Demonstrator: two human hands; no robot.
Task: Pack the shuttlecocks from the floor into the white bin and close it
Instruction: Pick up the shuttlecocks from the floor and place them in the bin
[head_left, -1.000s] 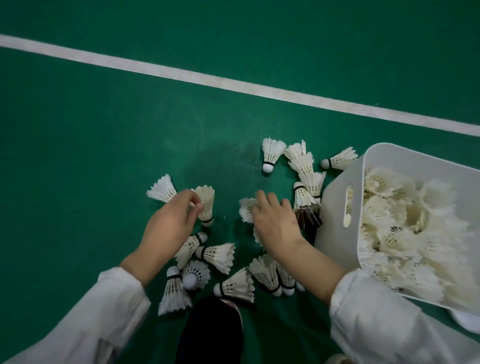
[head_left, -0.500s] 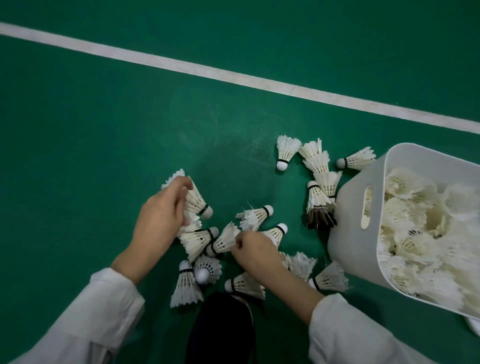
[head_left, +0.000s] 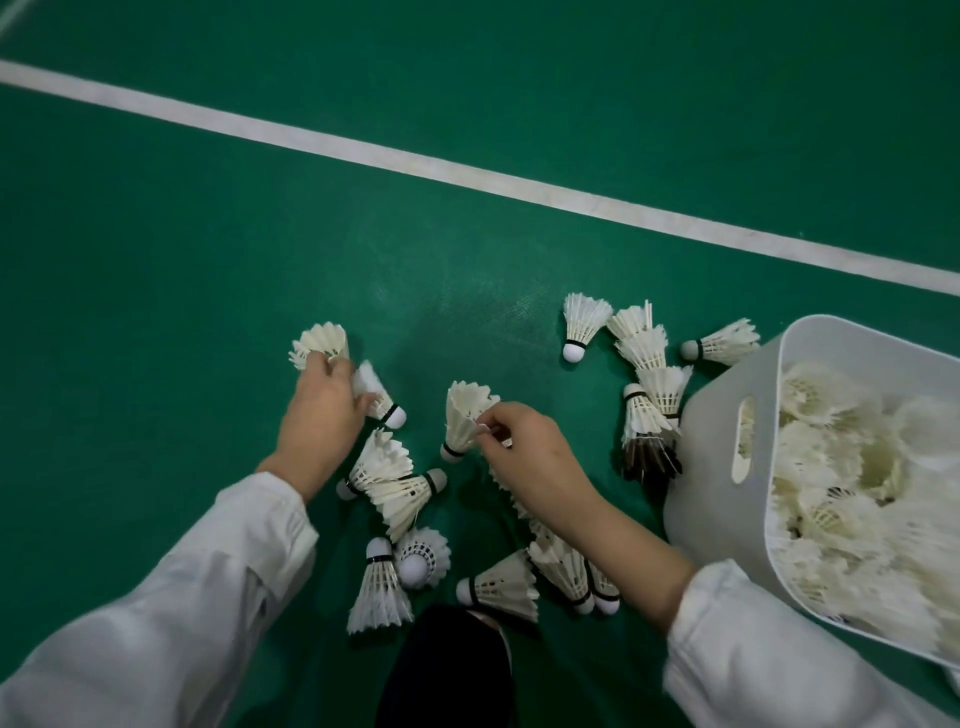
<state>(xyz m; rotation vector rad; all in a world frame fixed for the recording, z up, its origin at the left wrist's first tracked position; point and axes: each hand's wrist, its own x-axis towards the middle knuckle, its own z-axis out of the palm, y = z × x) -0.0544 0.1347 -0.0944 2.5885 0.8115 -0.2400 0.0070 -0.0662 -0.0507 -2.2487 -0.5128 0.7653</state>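
Several white feather shuttlecocks lie scattered on the green floor (head_left: 208, 312). My left hand (head_left: 322, 410) is closed on two shuttlecocks (head_left: 322, 343), one fanning out above the fingers, another poking out to the right. My right hand (head_left: 524, 457) pinches the feathers of a shuttlecock (head_left: 465, 415), with more tucked under the palm. The white bin (head_left: 717, 441) stands at the right, open and heaped with shuttlecocks. A cluster of loose shuttlecocks (head_left: 644, 358) lies against the bin's left wall; others (head_left: 389, 483) lie between my arms.
A white court line (head_left: 467, 176) crosses the floor diagonally beyond the pile. A dark knee or shoe (head_left: 447, 670) sits at the bottom centre between my white sleeves. One dark-feathered shuttlecock (head_left: 649, 460) lies by the bin's wall. No lid is in view.
My left hand gathered a second shuttlecock and shifted up. My right hand pulled back from near the bin, then lifted a shuttlecock by its feathers. The view shifted slightly.
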